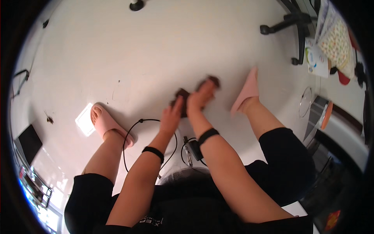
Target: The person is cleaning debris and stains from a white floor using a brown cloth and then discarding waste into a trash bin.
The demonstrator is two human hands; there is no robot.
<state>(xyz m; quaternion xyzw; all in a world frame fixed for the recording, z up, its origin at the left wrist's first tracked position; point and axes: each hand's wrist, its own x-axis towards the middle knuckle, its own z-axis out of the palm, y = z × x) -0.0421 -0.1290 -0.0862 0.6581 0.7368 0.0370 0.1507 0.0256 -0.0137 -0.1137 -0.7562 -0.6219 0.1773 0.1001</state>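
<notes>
Both my hands are in front of me above the pale floor, blurred by motion. My left hand (172,117) grips a dark brown object (183,98), its fingers lying over the near side. Just right of it and a little farther out, my right hand (201,96) is closed around a second dark brown object (214,81). Blur hides what these two objects are, and my fingers cover part of each. I cannot tell whether they touch each other. A black band circles each wrist.
A black cable (125,137) loops between my legs beside a black power adapter (195,149). Pink slippers (108,121) are on my feet. A wheeled chair base (287,22) stands at upper right. Nearer on the right is a wire ring (305,101). A black panel (30,143) is at far left.
</notes>
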